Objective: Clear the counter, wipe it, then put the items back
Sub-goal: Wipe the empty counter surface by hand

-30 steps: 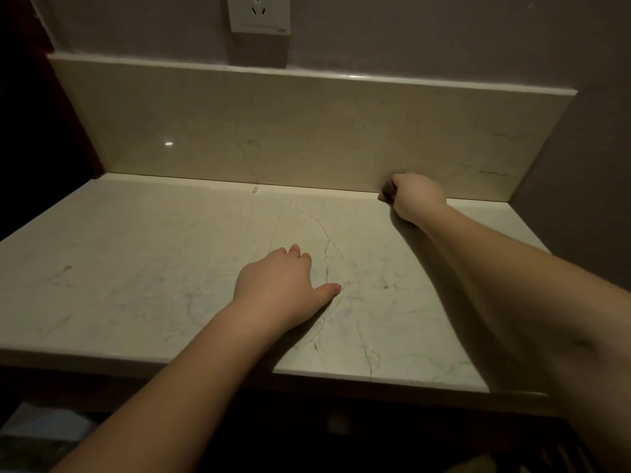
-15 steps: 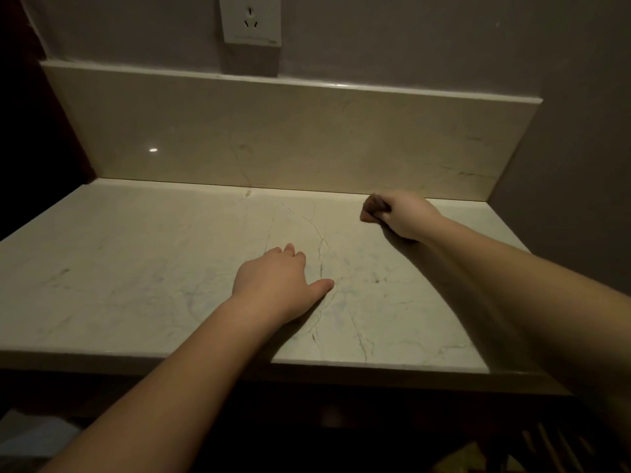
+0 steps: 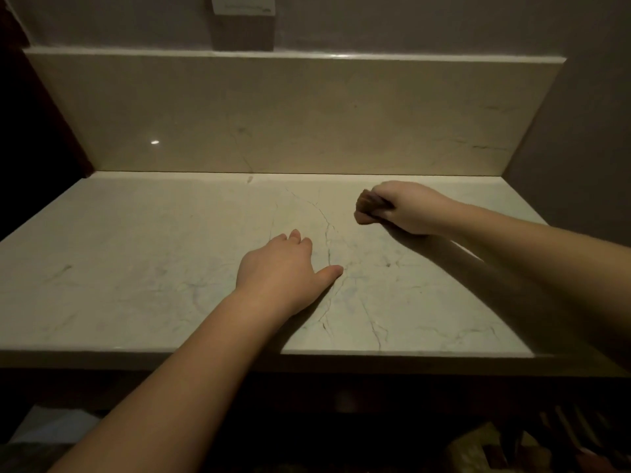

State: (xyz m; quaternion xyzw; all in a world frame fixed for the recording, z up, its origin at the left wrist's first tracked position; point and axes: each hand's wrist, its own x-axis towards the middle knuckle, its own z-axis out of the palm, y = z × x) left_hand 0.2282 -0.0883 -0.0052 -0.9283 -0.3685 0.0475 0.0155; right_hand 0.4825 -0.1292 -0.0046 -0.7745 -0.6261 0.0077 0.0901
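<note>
Your left hand (image 3: 283, 271) lies flat near the front middle of the pale veined marble bench (image 3: 136, 268), fingers straight and thumb spread, pressing on the stone. Farther back and to the right, your right hand (image 3: 409, 209) has its fingers curled tight round a small brown wiping cloth (image 3: 367, 209), which touches the bench just before the cream stone backsplash (image 3: 307, 114).

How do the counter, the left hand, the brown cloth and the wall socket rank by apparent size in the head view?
1. counter
2. left hand, nearer the camera
3. wall socket, cut off by the frame, so unsure
4. brown cloth, mostly hidden in the right hand
</note>
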